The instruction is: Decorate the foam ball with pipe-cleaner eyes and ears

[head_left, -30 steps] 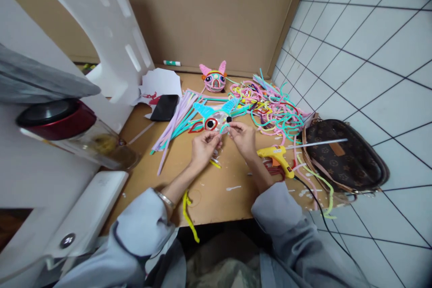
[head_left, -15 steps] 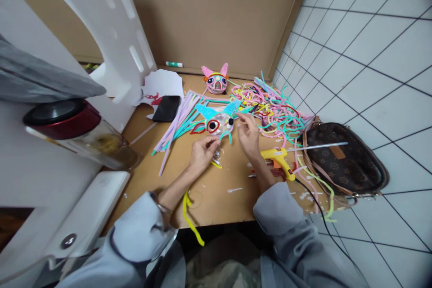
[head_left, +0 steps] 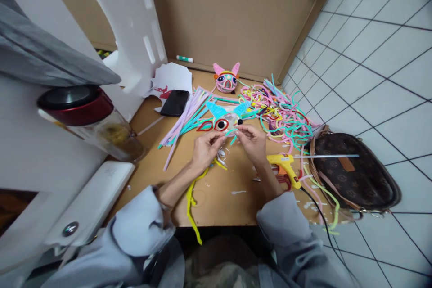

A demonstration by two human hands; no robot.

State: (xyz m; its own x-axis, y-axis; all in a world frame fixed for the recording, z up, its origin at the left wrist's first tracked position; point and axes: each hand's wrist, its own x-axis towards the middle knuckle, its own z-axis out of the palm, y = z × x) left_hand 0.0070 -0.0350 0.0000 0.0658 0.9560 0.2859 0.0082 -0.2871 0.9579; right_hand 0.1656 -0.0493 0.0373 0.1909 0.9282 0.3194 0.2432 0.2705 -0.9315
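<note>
Teal strip point(head_left: 231, 132) is pinched between the fingertips of both the left hand point(head_left: 206, 148) and the right hand point(head_left: 254, 145), just in front of the blue-eared head point(head_left: 231, 119) over the counter point(head_left: 222, 209) (whether either also steadies the head is hidden). The strip's bend could spring out if one pinch slackens; a hard push could tip the head. Both forearms angle inward, fingers nearly meeting

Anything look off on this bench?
Mostly clutter: a yellow pipe cleaner dangles past the front edge of the table and could fall. White flecks litter the surface, maybe dried glue. The pipe-cleaner heap is tangled, unlike the straighter bundle left of it. Blue-eared head: no obvious damage.
</note>
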